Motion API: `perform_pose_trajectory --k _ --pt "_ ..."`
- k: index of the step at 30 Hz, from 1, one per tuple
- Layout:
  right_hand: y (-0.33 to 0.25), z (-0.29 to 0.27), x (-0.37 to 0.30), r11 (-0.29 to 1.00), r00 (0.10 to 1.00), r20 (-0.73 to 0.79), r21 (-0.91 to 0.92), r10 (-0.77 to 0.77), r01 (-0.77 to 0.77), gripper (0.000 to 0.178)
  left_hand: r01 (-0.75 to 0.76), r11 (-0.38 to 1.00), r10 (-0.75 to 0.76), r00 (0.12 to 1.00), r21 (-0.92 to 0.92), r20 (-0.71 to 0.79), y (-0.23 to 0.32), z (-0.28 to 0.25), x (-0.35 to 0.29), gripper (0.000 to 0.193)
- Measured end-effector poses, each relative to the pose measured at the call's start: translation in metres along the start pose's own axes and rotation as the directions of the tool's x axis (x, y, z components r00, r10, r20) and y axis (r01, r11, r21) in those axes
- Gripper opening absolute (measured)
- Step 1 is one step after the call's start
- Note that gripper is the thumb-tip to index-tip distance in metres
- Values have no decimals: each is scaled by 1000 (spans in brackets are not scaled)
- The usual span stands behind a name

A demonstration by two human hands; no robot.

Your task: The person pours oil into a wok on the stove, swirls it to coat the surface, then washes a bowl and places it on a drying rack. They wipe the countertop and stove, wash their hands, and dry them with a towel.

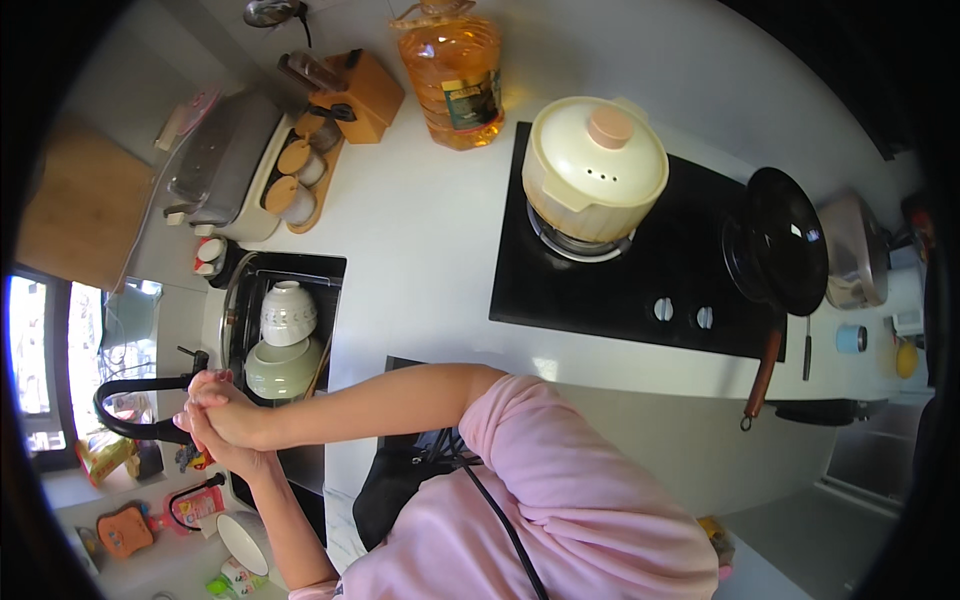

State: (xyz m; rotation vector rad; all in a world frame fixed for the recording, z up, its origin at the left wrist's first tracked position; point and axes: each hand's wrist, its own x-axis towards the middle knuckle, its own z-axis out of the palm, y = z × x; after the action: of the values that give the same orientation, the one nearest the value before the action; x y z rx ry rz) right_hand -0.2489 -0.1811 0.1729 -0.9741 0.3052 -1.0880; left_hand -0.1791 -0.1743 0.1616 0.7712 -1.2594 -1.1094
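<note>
Beside the black curved faucet (150, 430), over the near end of the sink, my two hands are clasped together. My right hand (238, 416) comes in along the bare right forearm and wraps over my left hand (228, 452), which reaches up from below. Their fingers are closed and overlap, so some are hidden. No object shows between them. Behind the hands, in the black sink (338, 300), a patterned white bowl (288, 312) sits against a pale green bowl (282, 370). A pair of chopsticks (318, 372) leans next to the green one.
A lidded cream pot (590, 180) stands on the black gas stove (670, 270), with a dark wok (790, 240) to its right. Along the back are an oil bottle (450, 80), a knife block (360, 95) and wood-lidded jars (292, 200). A white bowl (245, 540) is at lower left.
</note>
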Motion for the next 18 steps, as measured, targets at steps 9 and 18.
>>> perform_pose_trajectory --k 9,18 --pt "-11 4 -38 628 542 -353 -603 -763 492 23 -56 996 73 941 63 -330 24 85 -36 42" --pt "-57 -84 -107 89 445 188 -843 -876 531 25 32 990 -75 941 -134 -331 10 176 -80 56"
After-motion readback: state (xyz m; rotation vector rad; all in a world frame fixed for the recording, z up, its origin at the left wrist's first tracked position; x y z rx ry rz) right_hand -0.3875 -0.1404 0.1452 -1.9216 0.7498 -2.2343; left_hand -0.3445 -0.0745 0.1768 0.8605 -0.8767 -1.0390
